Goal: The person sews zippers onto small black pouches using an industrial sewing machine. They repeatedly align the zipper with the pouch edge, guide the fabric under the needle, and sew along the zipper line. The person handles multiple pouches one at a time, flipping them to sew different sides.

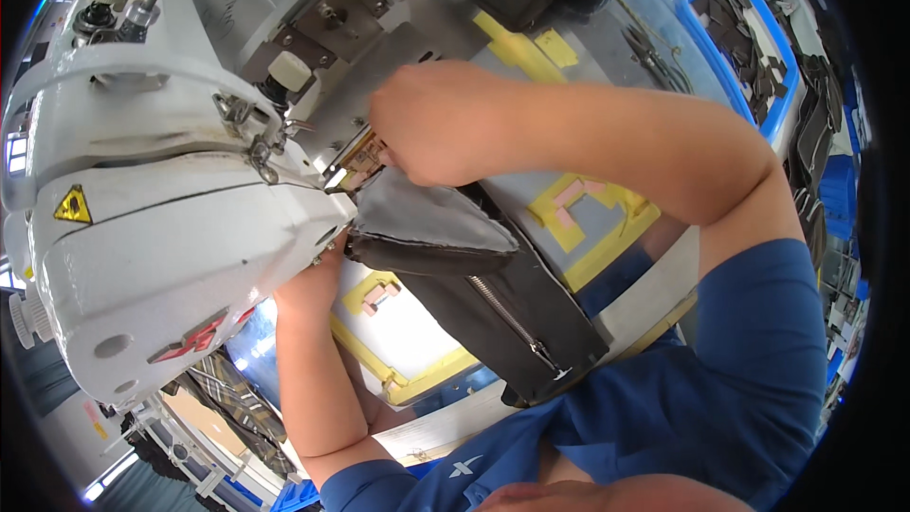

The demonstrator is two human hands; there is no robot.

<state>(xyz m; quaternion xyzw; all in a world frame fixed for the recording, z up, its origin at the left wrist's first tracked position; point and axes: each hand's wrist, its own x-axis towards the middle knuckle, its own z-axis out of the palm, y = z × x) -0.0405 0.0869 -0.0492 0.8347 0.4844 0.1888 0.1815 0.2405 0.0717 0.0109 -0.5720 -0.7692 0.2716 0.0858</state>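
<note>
1 near, downward fisheye head view

Yel. warning triangle (pixel 73 206), red logo (pixel 192 337) on wht sewing mach. (pixel 180 261)

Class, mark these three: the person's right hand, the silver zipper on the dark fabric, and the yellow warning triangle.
Right hand (pixel 438 121): head view, back of the hand.
Silver zipper (pixel 505 316): head view, middle of its teeth.
Yellow warning triangle (pixel 73 206): head view, its centre.

Matt cloth bag (pixel 450 296), metal zip (pixel 509 318)
</note>
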